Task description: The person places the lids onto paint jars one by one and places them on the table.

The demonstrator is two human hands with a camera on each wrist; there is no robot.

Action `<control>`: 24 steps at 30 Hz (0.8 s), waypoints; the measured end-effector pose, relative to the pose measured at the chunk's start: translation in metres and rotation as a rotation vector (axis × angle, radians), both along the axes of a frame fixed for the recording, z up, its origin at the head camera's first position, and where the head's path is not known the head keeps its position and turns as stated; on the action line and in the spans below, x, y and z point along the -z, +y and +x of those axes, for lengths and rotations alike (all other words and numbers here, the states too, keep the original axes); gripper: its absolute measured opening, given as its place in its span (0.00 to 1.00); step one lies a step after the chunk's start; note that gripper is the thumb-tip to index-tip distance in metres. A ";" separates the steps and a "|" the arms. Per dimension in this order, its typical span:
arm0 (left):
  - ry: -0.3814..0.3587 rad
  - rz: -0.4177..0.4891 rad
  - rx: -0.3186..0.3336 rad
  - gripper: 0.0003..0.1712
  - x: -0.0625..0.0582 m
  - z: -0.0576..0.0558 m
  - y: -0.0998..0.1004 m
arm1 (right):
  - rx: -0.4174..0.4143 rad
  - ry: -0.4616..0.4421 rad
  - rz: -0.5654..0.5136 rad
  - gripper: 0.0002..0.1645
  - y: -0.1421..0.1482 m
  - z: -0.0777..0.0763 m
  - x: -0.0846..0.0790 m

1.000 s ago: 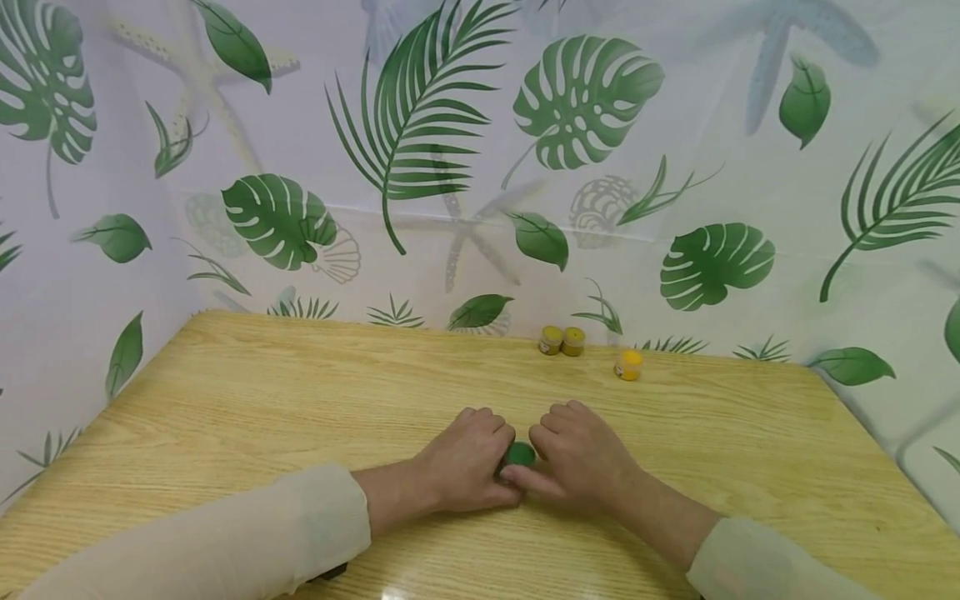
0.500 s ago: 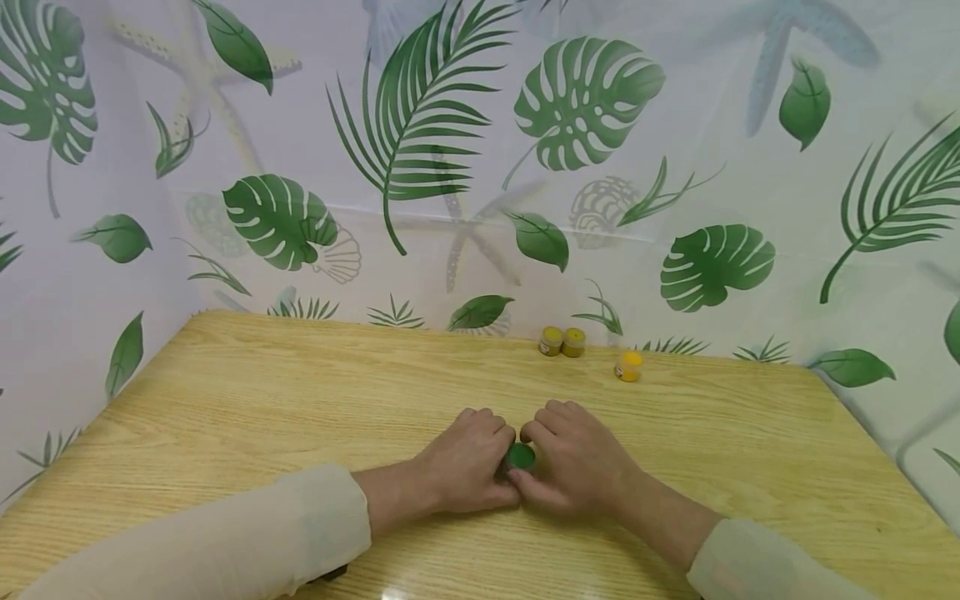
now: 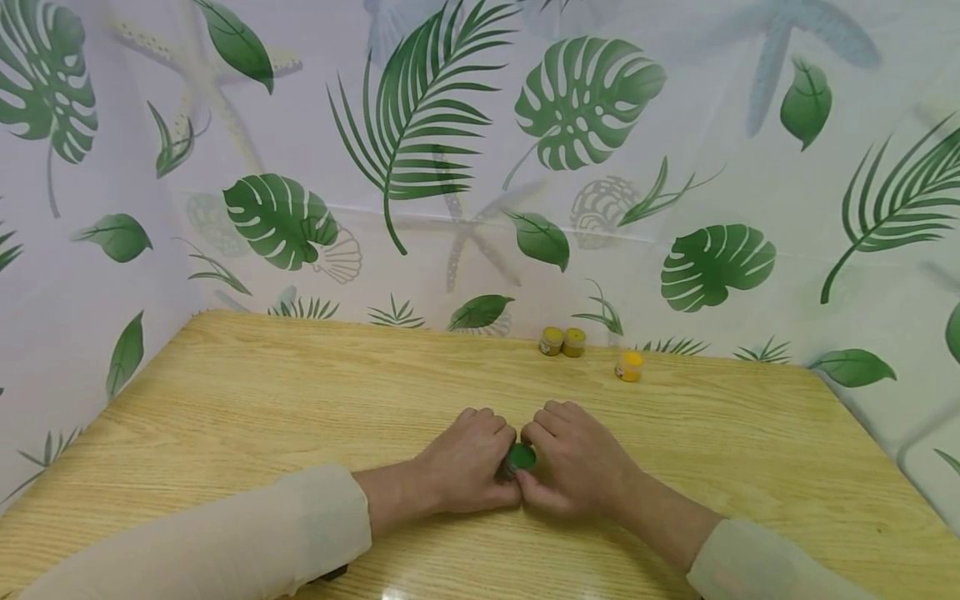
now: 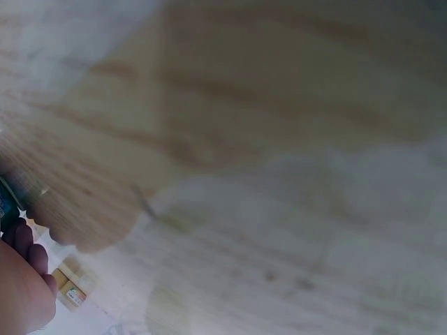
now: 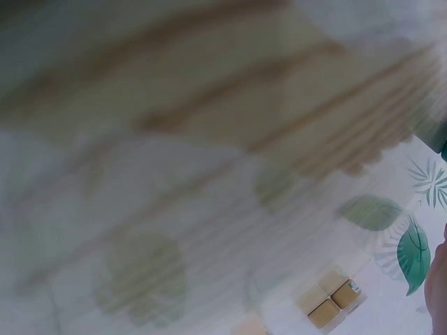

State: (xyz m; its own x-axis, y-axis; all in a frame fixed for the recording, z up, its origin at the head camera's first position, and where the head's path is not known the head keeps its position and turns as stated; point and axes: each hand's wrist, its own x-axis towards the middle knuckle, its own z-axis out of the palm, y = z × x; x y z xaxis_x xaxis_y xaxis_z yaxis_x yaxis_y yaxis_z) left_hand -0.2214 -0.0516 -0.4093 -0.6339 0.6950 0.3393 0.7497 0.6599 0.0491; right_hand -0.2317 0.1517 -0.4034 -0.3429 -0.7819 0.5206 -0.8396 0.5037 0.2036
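A small round jar with a green top [image 3: 521, 456] is between my two hands, low over the middle of the wooden table. My left hand [image 3: 468, 461] grips its left side with curled fingers. On the other side my right hand [image 3: 579, 458] pinches the jar, thumb at the near edge and index finger at the far edge. The hands cover most of the jar's sides. Part of the green jar [image 4: 8, 204] and the left hand [image 4: 24, 286] show at the left wrist view's edge. In the right wrist view only a strip of the right hand [image 5: 438, 289] appears.
Two small yellow-topped jars, a left one [image 3: 551, 341] and a right one [image 3: 573, 342], stand side by side at the table's back edge. Farther right stands an orange-yellow jar [image 3: 628, 366]. A leaf-printed cloth [image 3: 465, 250] rises behind the wooden table [image 3: 300, 392].
My right hand's fingers and thumb have shifted slightly around the jar, and more of the green top shows. The left hand has stayed in place.
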 end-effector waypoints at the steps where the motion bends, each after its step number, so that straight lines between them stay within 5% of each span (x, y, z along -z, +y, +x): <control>1: -0.001 0.000 0.001 0.16 0.000 0.000 0.000 | 0.002 -0.003 0.000 0.15 0.000 0.000 0.000; 14: -0.039 -0.062 -0.016 0.19 -0.004 0.001 0.000 | 0.054 0.030 -0.012 0.35 -0.001 0.000 0.000; 24: -0.042 -0.026 -0.015 0.17 -0.003 0.000 0.000 | 0.034 -0.051 0.018 0.18 0.000 0.001 -0.002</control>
State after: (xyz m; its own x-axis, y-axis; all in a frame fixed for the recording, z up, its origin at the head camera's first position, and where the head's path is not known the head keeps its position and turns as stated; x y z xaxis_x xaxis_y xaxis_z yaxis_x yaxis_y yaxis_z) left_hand -0.2210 -0.0519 -0.4062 -0.6577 0.6935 0.2941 0.7373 0.6726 0.0629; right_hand -0.2310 0.1515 -0.4015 -0.3953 -0.7783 0.4879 -0.8312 0.5291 0.1706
